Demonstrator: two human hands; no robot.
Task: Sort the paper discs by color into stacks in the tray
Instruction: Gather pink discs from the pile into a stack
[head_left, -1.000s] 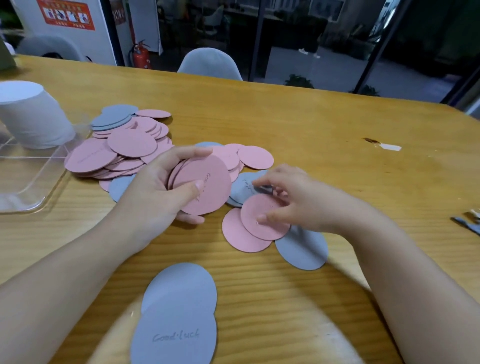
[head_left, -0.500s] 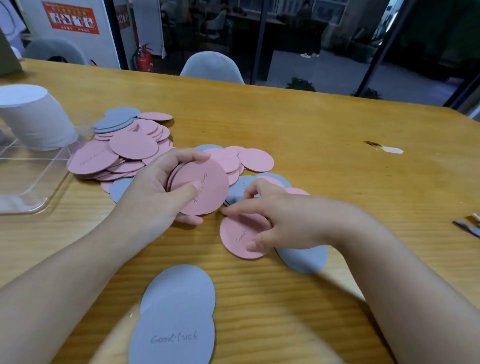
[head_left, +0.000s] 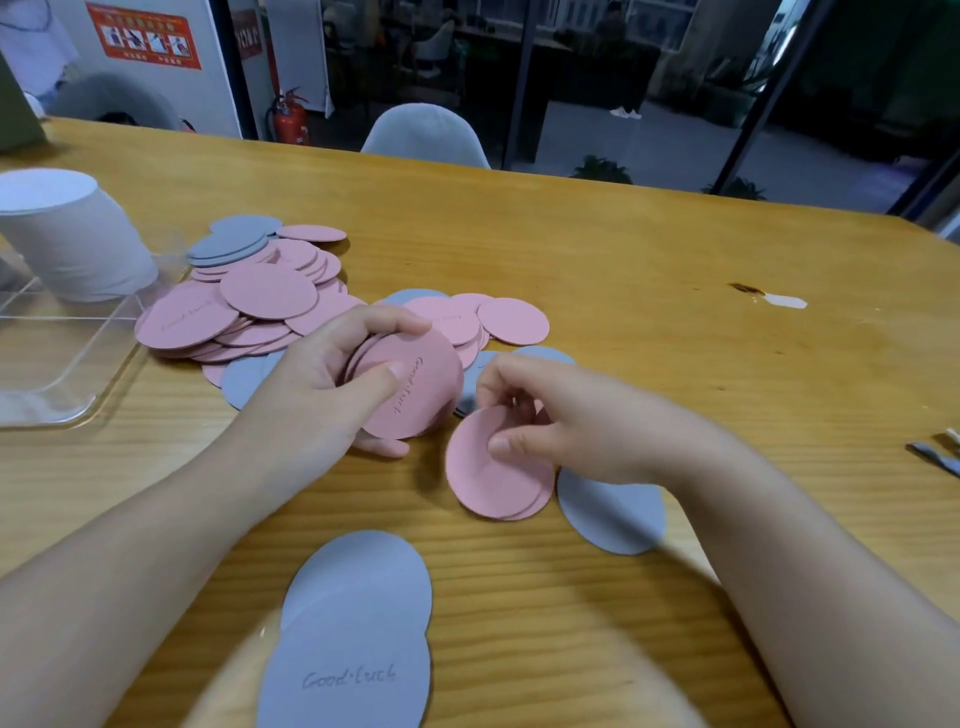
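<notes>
While the right hand (head_left: 571, 415) pinches a couple of pink discs (head_left: 493, 473) between thumb and curled fingers, their lower edges rest on the table (head_left: 649, 260). The left hand (head_left: 332, 384) grips a thicker pink stack (head_left: 415, 384), thumb pressed on its face and fingers curled over its top edge. Just beside the right wrist lies a grey disc (head_left: 613, 512); two more grey discs (head_left: 358, 623) overlap near the table's front edge. Behind the hands sprawls the mixed heap (head_left: 260, 306), mostly pink with some grey on top and underneath. The clear tray (head_left: 78, 374) sits at far left, a white stack (head_left: 72, 239) standing in it. The pinch looks shallow, so thin paper could slide free or fan apart during transfer to the left stack. A grey disc clinging beneath a pink one could slip in unnoticed, and the left stack may splay if the thumb eases.
</notes>
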